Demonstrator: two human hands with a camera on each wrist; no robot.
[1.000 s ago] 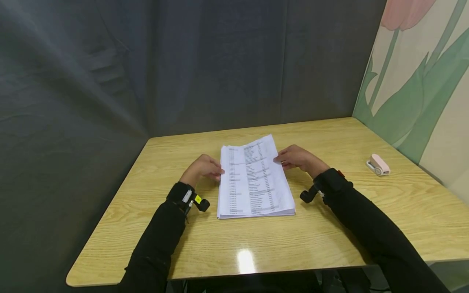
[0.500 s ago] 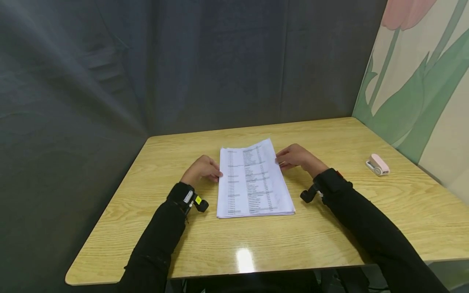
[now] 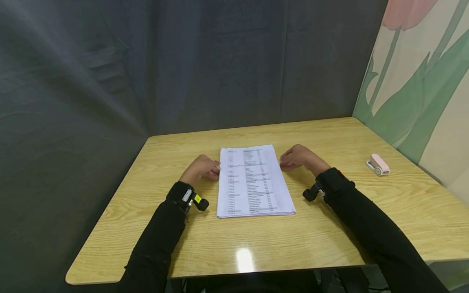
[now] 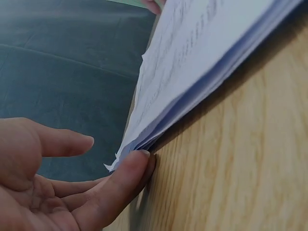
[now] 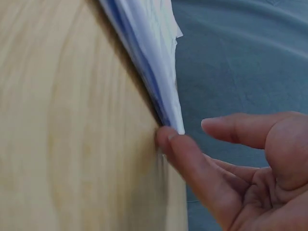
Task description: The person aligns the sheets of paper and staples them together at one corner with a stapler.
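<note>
A stack of printed white paper (image 3: 253, 181) lies flat in the middle of the wooden table (image 3: 329, 228). My left hand (image 3: 215, 169) rests at the stack's far left edge, and my right hand (image 3: 283, 162) at its far right edge. In the left wrist view the left hand (image 4: 115, 150) has its thumb tip against the side of the stack (image 4: 192, 82), and the other fingers are relaxed and off the paper. In the right wrist view the right hand (image 5: 186, 130) likewise touches the stack's edge (image 5: 149, 57) with its thumb, its index finger held clear.
A small pink stapler (image 3: 378, 164) sits at the table's right side near the wall with a flower mural (image 3: 421, 81). Dark fabric (image 3: 183, 61) hangs behind and to the left of the table. Small cameras sit on both black-sleeved wrists.
The far end of the stack was raised and skewed between both hands; it now lies flat and squared. Both hands have eased outward to the stack's edges.
</note>
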